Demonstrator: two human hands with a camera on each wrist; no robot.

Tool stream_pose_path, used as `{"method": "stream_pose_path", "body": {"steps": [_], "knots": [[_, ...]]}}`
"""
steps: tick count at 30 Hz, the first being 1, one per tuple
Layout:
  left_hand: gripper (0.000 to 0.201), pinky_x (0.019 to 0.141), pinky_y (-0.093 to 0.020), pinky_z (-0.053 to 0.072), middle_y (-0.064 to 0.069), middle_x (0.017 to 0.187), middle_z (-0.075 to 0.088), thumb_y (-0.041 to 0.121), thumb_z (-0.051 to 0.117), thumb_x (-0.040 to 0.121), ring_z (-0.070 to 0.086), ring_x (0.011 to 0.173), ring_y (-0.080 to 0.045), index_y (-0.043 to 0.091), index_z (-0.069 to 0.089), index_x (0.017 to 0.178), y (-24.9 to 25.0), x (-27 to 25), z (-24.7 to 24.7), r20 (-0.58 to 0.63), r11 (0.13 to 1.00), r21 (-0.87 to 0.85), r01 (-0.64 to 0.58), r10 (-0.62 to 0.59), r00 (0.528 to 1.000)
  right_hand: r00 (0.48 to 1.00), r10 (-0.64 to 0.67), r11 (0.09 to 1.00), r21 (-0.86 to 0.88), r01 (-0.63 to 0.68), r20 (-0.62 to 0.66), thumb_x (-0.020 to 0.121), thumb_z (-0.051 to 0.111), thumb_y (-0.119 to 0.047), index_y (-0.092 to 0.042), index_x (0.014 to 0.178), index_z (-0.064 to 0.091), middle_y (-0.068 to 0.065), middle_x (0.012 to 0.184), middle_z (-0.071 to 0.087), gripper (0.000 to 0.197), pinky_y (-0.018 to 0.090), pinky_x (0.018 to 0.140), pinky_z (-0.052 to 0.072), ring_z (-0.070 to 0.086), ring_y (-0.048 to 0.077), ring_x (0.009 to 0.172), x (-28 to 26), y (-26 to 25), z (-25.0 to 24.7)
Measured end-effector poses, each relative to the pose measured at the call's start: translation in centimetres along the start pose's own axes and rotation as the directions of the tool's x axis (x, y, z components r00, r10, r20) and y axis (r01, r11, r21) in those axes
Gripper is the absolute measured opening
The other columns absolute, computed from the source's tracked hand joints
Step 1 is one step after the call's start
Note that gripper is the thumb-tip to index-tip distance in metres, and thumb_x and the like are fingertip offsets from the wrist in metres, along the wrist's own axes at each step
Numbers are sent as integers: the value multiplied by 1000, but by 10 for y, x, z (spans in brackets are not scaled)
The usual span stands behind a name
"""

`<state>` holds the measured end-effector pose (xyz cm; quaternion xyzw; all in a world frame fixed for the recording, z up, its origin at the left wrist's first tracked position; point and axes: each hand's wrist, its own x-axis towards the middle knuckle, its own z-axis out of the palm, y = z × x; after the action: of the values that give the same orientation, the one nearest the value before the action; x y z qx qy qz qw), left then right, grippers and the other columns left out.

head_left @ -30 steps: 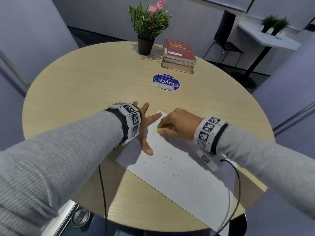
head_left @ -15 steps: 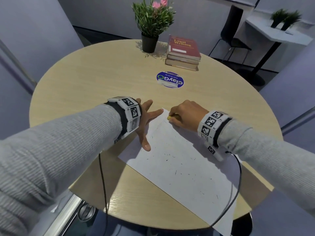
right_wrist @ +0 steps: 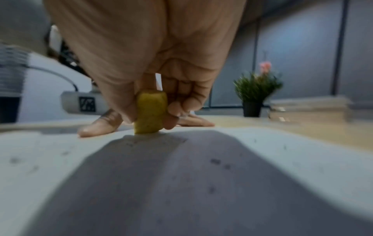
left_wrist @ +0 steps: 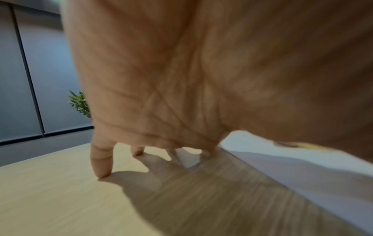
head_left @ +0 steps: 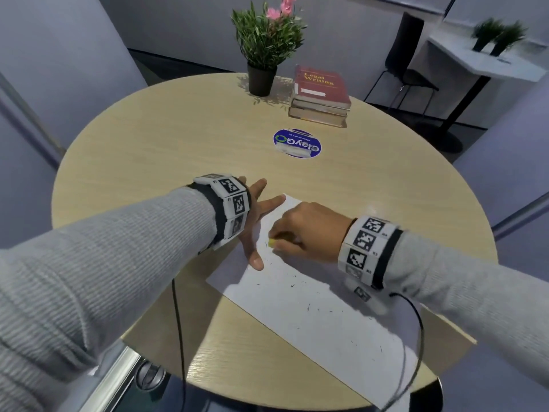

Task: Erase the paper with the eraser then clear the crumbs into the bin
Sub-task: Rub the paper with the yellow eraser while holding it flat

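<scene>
A white sheet of paper (head_left: pixel 312 310) lies on the round wooden table (head_left: pixel 178 150), strewn with dark eraser crumbs (head_left: pixel 309 306). My right hand (head_left: pixel 306 233) pinches a yellow eraser (head_left: pixel 271 242) and presses its end onto the paper's far part; the right wrist view shows the eraser (right_wrist: pixel 150 111) upright between thumb and fingers. My left hand (head_left: pixel 255 221) lies spread and flat, fingers straight, with thumb and forefinger on the sheet's far-left edge. In the left wrist view its fingertips (left_wrist: pixel 101 167) touch the table. No bin is in view.
A potted plant (head_left: pixel 264 49) and a stack of books (head_left: pixel 320 96) stand at the table's far side. A blue round sticker (head_left: pixel 297 143) lies mid-table. Cables run from both wrist bands over the near edge. A black chair (head_left: pixel 407 55) stands beyond the table.
My right hand slid the eraser away toward the sheet's far corner, then back toward me and the left thumb. The left hand stays flat on the paper's edge.
</scene>
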<state>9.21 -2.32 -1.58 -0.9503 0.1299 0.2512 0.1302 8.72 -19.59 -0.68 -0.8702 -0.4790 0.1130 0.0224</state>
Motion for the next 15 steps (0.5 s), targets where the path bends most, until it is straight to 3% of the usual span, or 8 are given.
{"method": "stream_pose_path", "body": {"steps": [2, 5, 7, 9, 11, 13, 15], "knots": [[150, 109, -65, 17, -13, 157, -20, 93, 59, 28, 8, 138, -49, 44, -26, 142, 1, -1, 1, -16, 1000, 0, -8, 8, 1000, 998, 57, 998, 24, -56, -30, 88, 55, -37, -24, 101, 70, -1, 88, 72, 24, 31, 72, 50, 60, 17, 74, 5, 12, -6], [150, 112, -63, 10, -15, 157, -19, 81, 74, 35, -1, 141, -47, 43, -20, 145, 3, -2, 4, -18, 994, -108, 9, -11, 1000, 968, 230, 972, -18, -232, -102, 88, 56, -38, -22, 104, 70, 3, 93, 73, 26, 37, 78, 52, 61, 21, 82, 13, 46, -17], [152, 110, -65, 15, -16, 157, -17, 88, 68, 29, 4, 139, -49, 44, -22, 144, 2, 0, 4, -31, 997, -83, 3, -5, 1000, 972, 210, 977, -24, -214, -110, 88, 55, -36, -21, 101, 70, 3, 90, 73, 25, 38, 77, 53, 64, 23, 82, 12, 41, -14], [156, 107, -67, 18, -14, 156, -20, 97, 54, 19, 8, 137, -50, 46, -26, 142, 2, 0, 2, -5, 1000, -27, 7, -8, 1000, 995, 84, 996, -19, -85, -55, 88, 54, -36, -22, 98, 70, 0, 84, 72, 24, 34, 70, 52, 63, 21, 74, 7, 14, -6], [155, 107, -67, 18, -13, 156, -23, 97, 53, 20, 7, 137, -50, 46, -28, 141, 0, 2, 1, 8, 1000, -14, 20, -20, 1000, 1000, 6, 1000, -1, -6, 17, 88, 54, -36, -22, 97, 70, -2, 83, 71, 23, 30, 67, 49, 62, 19, 72, 1, -1, -2], [154, 108, -66, 16, -14, 156, -23, 93, 61, 25, 5, 138, -51, 44, -27, 142, 2, 1, 0, 9, 999, -30, 21, -21, 1000, 997, 75, 997, 17, -75, -3, 88, 56, -37, -23, 101, 70, -1, 88, 73, 24, 32, 72, 51, 63, 19, 77, 7, 13, -10], [151, 113, -62, 9, -17, 156, -21, 76, 78, 35, -5, 142, -47, 42, -19, 146, 4, -1, 4, -22, 990, -142, 22, -25, 999, 978, 201, 979, -19, -202, -63, 87, 57, -37, -23, 102, 71, 1, 93, 73, 24, 35, 78, 52, 63, 21, 82, 13, 39, -19]]}}
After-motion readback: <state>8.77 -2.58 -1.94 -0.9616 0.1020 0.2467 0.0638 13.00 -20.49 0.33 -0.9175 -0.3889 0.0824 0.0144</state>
